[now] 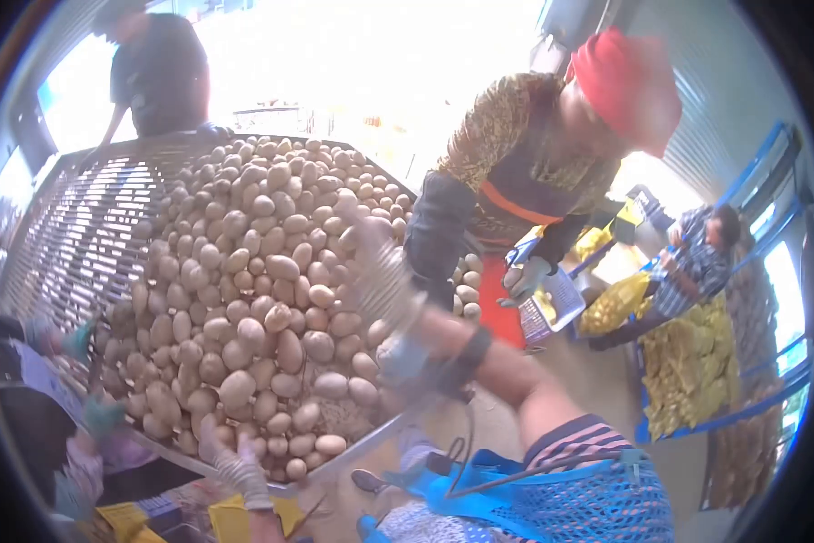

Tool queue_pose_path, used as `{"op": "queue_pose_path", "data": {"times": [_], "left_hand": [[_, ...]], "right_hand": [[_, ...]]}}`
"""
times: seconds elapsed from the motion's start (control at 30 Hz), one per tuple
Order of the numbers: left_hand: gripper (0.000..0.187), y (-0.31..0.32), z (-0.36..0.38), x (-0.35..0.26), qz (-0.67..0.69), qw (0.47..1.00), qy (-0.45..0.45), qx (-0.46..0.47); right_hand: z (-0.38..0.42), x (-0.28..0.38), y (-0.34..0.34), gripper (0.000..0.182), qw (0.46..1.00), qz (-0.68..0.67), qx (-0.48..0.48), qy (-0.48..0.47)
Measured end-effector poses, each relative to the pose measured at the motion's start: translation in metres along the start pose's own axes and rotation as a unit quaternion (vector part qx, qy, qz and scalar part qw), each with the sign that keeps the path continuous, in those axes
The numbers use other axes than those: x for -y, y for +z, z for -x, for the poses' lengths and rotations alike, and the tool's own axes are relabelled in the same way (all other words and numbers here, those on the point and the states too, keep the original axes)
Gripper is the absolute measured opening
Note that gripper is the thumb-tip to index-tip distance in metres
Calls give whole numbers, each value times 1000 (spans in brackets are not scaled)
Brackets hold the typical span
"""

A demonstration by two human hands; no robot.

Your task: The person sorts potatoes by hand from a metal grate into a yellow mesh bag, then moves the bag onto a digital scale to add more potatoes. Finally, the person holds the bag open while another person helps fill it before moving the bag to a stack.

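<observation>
A big heap of tan potatoes (262,271) lies on a slatted metal sorting table (81,226). My right hand (375,271), in a striped grey glove and blurred by motion, reaches over the heap's right side with its fingers stretched out and nothing visible in it. A black band sits on that wrist. My left hand (235,466), also gloved, hovers at the near edge of the table above the lowest potatoes, fingers apart and holding nothing.
A person in a red hat (624,77) stands across the table's right corner, one gloved hand (525,276) low. Another person (158,68) stands at the far end. Teal-gloved hands (99,412) work at the left. A blue mesh bag (570,507) lies below me. Yellow sacks (688,362) are stacked right.
</observation>
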State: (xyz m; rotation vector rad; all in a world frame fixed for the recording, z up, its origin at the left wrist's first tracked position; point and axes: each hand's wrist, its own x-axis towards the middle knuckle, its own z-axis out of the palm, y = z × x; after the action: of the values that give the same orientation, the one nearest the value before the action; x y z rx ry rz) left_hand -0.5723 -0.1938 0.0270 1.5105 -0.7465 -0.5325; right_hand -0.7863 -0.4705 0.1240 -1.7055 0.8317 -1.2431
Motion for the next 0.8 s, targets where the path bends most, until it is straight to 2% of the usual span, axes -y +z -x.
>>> {"op": "queue_pose_path", "data": {"times": [0.03, 0.07, 0.1, 0.13, 0.2, 0.33, 0.37, 0.4, 0.47, 0.5, 0.53, 0.57, 0.6, 0.63, 0.67, 0.7, 0.73, 0.8], "left_hand": [[68, 14, -18, -4, -352, 932, 76, 37], [68, 29, -34, 1, -374, 925, 59, 37], [68, 13, -30, 6, -463, 879, 108, 40], [69, 20, -38, 22, -544, 823, 152, 58], [70, 28, -50, 32, -541, 828, 142, 32], [69, 29, -62, 42, -553, 829, 80, 23], [68, 31, -65, 41, -545, 835, 68, 13], [68, 33, -67, 38, -554, 830, 57, 9], [68, 37, -70, 25, -522, 850, 27, 62], [68, 50, -71, 14, -526, 848, 22, 58], [58, 73, -70, -2, -377, 925, -46, -7], [50, 95, -68, -17, -213, 968, -110, -76], [46, 101, -64, -24, -40, 974, -171, -145], [51, 83, -52, 2, -48, 969, -196, -145], [61, 106, -60, -29, 118, 921, -364, -74], [61, 122, -62, -26, 125, 920, -363, -83], [61, 137, -65, -22, 251, 890, -376, -54], [62, 157, -68, -15, 484, 789, -378, 9]], "right_hand": [[-29, -16, -47, 50, 935, -349, 46, 43], [-58, -44, -92, 47, 743, -658, 84, 91], [-65, -83, -106, 48, 913, -403, 58, -24], [-76, -71, -119, 52, 989, -75, -123, 14], [-84, -36, -123, 62, 988, -122, -80, 45], [-102, -74, -82, 57, 989, -92, -49, 106], [-116, -90, -71, 53, 990, 56, -6, 126], [-129, -105, -59, 50, 969, 202, 41, 139], [-148, -132, -30, 52, 944, 290, 106, 114], [-162, -169, -22, 50, 900, 378, 203, 77], [-178, -186, -17, 49, 793, 453, 384, 132], [-179, -183, -17, 49, 792, 449, 392, 130], [-177, -174, -19, 46, 739, 477, 463, 109], [-175, -168, -21, 44, 677, 503, 531, 84], [-170, -173, -23, 56, 703, 494, 500, 109], [-165, -174, -29, 55, 706, 508, 488, 74], [-159, -170, -33, 54, 710, 520, 474, 40], [-142, -162, -31, 54, 703, 538, 465, 5]]}}
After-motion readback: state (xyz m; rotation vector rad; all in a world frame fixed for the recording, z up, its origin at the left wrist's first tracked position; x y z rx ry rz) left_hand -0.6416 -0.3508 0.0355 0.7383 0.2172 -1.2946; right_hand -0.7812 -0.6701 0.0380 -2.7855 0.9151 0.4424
